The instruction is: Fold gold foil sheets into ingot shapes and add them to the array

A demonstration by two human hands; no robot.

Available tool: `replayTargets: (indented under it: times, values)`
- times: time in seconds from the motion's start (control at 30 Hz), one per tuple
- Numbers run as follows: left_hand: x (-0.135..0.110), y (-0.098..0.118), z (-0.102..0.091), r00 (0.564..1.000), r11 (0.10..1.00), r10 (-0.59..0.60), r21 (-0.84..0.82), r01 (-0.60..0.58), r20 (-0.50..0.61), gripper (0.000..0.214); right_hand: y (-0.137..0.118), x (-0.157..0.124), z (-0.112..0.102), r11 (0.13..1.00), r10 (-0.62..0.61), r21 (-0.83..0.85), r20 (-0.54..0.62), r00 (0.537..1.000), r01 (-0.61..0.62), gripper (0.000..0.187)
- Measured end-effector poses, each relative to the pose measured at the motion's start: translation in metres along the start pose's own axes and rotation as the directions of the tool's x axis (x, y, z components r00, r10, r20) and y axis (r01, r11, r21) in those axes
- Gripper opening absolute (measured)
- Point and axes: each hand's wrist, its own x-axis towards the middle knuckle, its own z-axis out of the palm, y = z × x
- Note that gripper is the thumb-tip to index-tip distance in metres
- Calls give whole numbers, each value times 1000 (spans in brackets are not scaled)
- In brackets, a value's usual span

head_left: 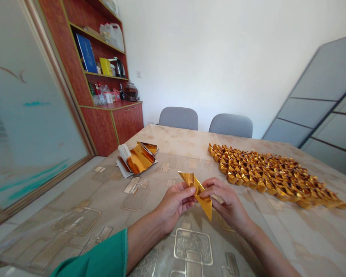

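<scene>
Left hand [174, 204] and right hand [226, 202] both grip one gold foil [196, 194], folded into a pointed strip and held up over the middle of the desk [150, 140]. Neither hand is released or clenched: thumbs and fingers close on the foil from either side, fingertips nearly meeting around its middle. Foil is clear of the desk, not touching it. Long axis runs diagonal: upper tip points away from the person and toward the left of view, lower tip points toward the person and the right. Left hand is nearer the upper tip, right hand nearer the lower tip. Fingers hide the layers at the grip, so cannot tell how many folds are there. Green sleeve [98, 254] covers part of the left forearm. Left of the hands, a loose stack of gold sheets [140, 158] sits on white paper [123, 170], nearer the left hand. Right of them, a big block of folded gold pieces [272, 175] lies packed in close rows, nearer the right hand, not touching it. Two grey chairs [178, 118] stand beyond the desk, red cabinet [103, 130] to the left.
</scene>
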Motion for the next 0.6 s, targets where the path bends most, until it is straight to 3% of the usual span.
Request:
replayTargets:
  times: [0.37, 0.47, 0.6]
  values:
    - [1, 2, -2, 996, 990, 82, 116, -76, -46, 34, 6, -4, -16, 995, -79, -52, 133, 988, 87, 23]
    - [0, 1, -2, 989, 972, 148, 188, -141, -20, 32, 3, -3, -15, 998, -53, -7, 135, 989, 54, 16]
    - [1, -2, -1, 982, 961, 190, 207, -185, -6, 31, 0, -1, -9, 993, 7, 114, 83, 997, -16, 20]
